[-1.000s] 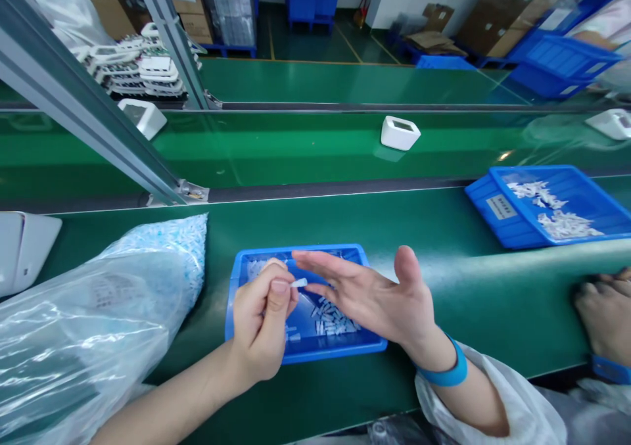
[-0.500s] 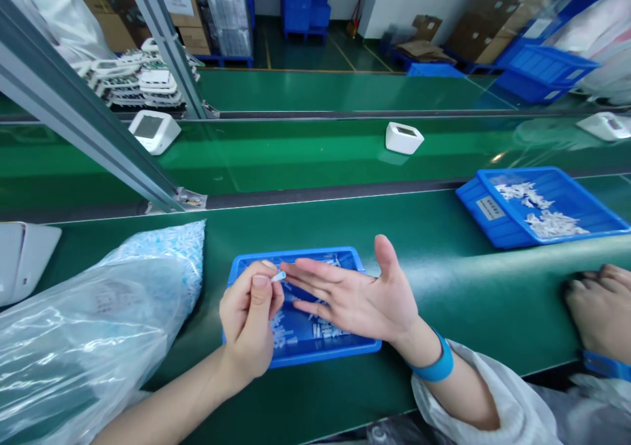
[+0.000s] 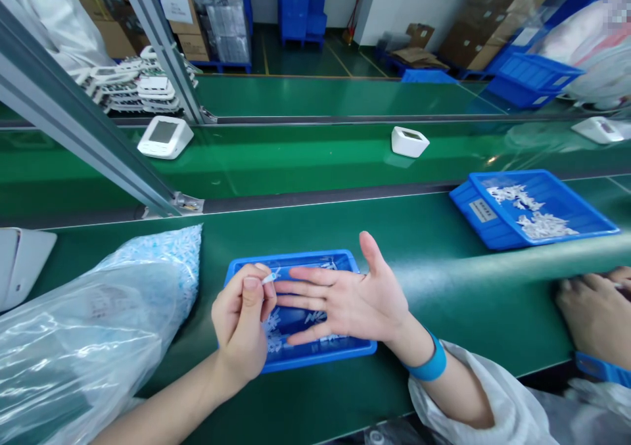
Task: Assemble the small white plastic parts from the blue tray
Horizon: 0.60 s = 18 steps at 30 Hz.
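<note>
Pinched between the thumb and fingers of my left hand (image 3: 241,327) is a small light-blue plastic tube (image 3: 269,278), its open end pointing right. My right hand (image 3: 345,300) is spread wide, palm up, its fingertips close beside the left hand; nothing lies on the palm. A blue band circles the right wrist. Beneath both hands sits a blue tray (image 3: 320,365) holding many small whitish tubes (image 3: 273,340), partly hidden by the hands. Left of it lies a clear plastic bag (image 3: 108,320) filled with small light-blue and white pieces.
Another blue bin (image 3: 486,234) with white parts stands at the right, near a co-worker's hands (image 3: 594,313). White devices with screens (image 3: 410,142) sit on the green conveyor (image 3: 296,162) behind. A metal post (image 3: 98,123) slants across the left, and a white device (image 3: 22,264) lies below it.
The fingers of my right hand have spread further apart and its palm faces up more. My left hand keeps the tube pinched. Devices on the conveyor have shifted slightly right.
</note>
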{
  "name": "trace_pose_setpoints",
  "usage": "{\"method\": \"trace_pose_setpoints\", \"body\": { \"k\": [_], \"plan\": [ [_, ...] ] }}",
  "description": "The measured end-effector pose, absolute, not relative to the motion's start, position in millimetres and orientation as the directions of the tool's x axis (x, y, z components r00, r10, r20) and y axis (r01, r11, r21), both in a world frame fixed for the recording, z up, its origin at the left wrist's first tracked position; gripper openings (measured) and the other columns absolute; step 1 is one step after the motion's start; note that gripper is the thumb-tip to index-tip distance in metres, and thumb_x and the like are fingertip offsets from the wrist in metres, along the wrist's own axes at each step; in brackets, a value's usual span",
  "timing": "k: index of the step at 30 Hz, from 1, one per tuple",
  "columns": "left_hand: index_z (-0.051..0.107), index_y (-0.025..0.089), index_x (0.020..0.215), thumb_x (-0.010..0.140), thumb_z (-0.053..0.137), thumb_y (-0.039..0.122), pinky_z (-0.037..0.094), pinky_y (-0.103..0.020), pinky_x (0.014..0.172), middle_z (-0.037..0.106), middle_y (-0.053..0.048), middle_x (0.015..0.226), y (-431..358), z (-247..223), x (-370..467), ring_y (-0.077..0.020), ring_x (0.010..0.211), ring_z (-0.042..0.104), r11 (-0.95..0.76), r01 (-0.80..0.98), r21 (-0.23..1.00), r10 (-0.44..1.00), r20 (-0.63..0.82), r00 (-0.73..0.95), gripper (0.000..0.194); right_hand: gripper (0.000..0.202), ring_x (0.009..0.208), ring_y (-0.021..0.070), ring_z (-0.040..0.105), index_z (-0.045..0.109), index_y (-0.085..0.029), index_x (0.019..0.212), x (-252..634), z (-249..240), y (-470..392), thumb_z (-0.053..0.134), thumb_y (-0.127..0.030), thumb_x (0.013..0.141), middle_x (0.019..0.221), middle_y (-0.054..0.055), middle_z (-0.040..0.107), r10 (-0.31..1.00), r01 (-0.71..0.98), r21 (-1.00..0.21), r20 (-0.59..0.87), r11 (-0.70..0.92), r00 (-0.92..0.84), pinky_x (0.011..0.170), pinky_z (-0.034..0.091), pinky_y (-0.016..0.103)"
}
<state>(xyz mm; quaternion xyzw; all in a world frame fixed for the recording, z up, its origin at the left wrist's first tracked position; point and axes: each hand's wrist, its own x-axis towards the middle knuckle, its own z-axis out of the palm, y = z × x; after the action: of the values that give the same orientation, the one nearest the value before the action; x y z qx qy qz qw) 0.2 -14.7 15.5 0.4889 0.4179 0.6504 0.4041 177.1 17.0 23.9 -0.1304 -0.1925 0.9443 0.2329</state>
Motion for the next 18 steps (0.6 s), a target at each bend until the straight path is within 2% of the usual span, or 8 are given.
{"method": "trace_pose_setpoints", "body": {
  "k": [4, 7, 9, 11, 13, 15, 16, 18],
  "plan": [
    [0.05, 0.019, 0.07, 0.098, 0.041, 0.031, 0.034, -0.026, 0.052, 0.033, 0.006, 0.051, -14.7, 14.9, -0.1, -0.008, 0.045, 0.032, -0.342, -0.145, 0.929, 0.929, 0.31, -0.201, 0.031, 0.077, 0.135, 0.0331, 0.039, 0.063, -0.015, 0.118, 175.4, 25.6, 18.1, 0.033, -0.076, 0.082, 0.14, 0.017, 0.052, 0.499, -0.395, -0.403, -0.194, -0.826, -0.845, 0.099, 0.039, 0.055],
    [0.051, 0.018, 0.071, 0.097, 0.043, 0.03, 0.034, -0.025, 0.05, 0.035, 0.006, 0.053, -14.1, 13.8, -1.0, -0.0062, 0.043, 0.032, -0.365, -0.173, 0.915, 0.923, 0.33, -0.199, 0.03, 0.067, 0.125, 0.03, 0.051, 0.067, -0.012, 0.108, 171.8, 20.9, 18.1, 0.043, -0.069, 0.084, 0.124, 0.017, 0.063, 0.51, -0.397, -0.396, -0.236, -0.828, -0.827, 0.102, 0.039, 0.049],
    [0.052, 0.017, 0.071, 0.097, 0.043, 0.03, 0.034, -0.024, 0.049, 0.038, 0.005, 0.055, -14.5, 12.8, -2.0, -0.0058, 0.044, 0.034, -0.38, -0.16, 0.911, 0.918, 0.351, -0.184, 0.031, 0.04, 0.11, 0.0236, 0.061, 0.07, -0.013, 0.095, 169.0, 14.9, 17.0, 0.057, -0.05, 0.086, 0.106, 0.012, 0.07, 0.574, -0.454, -0.394, -0.281, -0.8, -0.769, 0.1, 0.042, 0.042],
    [0.052, 0.016, 0.071, 0.097, 0.044, 0.03, 0.034, -0.023, 0.049, 0.039, 0.005, 0.055, -15.2, 12.2, -2.6, -0.0059, 0.045, 0.035, -0.396, -0.143, 0.907, 0.912, 0.372, -0.172, 0.031, 0.014, 0.089, 0.0157, 0.065, 0.068, -0.014, 0.082, 167.0, 9.4, 15.4, 0.064, -0.026, 0.085, 0.086, 0.005, 0.071, 0.647, -0.52, -0.402, -0.311, -0.753, -0.696, 0.092, 0.046, 0.034],
    [0.053, 0.016, 0.071, 0.096, 0.045, 0.03, 0.034, -0.023, 0.049, 0.039, 0.005, 0.055, -15.6, 12.2, -2.7, -0.0061, 0.045, 0.036, -0.396, -0.139, 0.908, 0.912, 0.371, -0.174, 0.03, 0.012, 0.071, 0.0112, 0.062, 0.065, -0.014, 0.072, 166.4, 6.9, 14.5, 0.065, -0.017, 0.084, 0.071, 0.0, 0.066, 0.673, -0.548, -0.407, -0.301, -0.731, -0.675, 0.083, 0.048, 0.031],
    [0.053, 0.016, 0.07, 0.096, 0.046, 0.032, 0.034, -0.023, 0.048, 0.038, 0.005, 0.054, -15.4, 12.8, -2.4, -0.0064, 0.045, 0.037, -0.379, -0.15, 0.913, 0.918, 0.351, -0.183, 0.031, 0.024, 0.067, 0.012, 0.061, 0.063, -0.014, 0.065, 167.2, 7.9, 14.8, 0.063, -0.025, 0.086, 0.067, 0.0, 0.064, 0.645, -0.534, -0.387, -0.266, -0.752, -0.716, 0.081, 0.048, 0.032],
    [0.052, 0.016, 0.069, 0.096, 0.046, 0.032, 0.034, -0.023, 0.048, 0.038, 0.005, 0.054, -15.0, 13.1, -2.2, -0.0064, 0.045, 0.037, -0.367, -0.156, 0.917, 0.923, 0.338, -0.187, 0.032, 0.029, 0.071, 0.0142, 0.063, 0.063, -0.014, 0.064, 168.0, 9.6, 15.3, 0.061, -0.033, 0.087, 0.07, 0.003, 0.066, 0.623, -0.521, -0.372, -0.248, -0.768, -0.742, 0.084, 0.048, 0.034],
    [0.052, 0.016, 0.068, 0.096, 0.046, 0.033, 0.033, -0.022, 0.047, 0.038, 0.005, 0.054, -14.2, 13.6, -1.8, -0.0061, 0.044, 0.035, -0.351, -0.169, 0.921, 0.929, 0.32, -0.188, 0.033, 0.041, 0.09, 0.0218, 0.066, 0.068, -0.014, 0.076, 169.7, 14.0, 16.4, 0.052, -0.05, 0.088, 0.091, 0.009, 0.071, 0.581, -0.494, -0.346, -0.221, -0.797, -0.783, 0.093, 0.045, 0.042]
  ]
}}
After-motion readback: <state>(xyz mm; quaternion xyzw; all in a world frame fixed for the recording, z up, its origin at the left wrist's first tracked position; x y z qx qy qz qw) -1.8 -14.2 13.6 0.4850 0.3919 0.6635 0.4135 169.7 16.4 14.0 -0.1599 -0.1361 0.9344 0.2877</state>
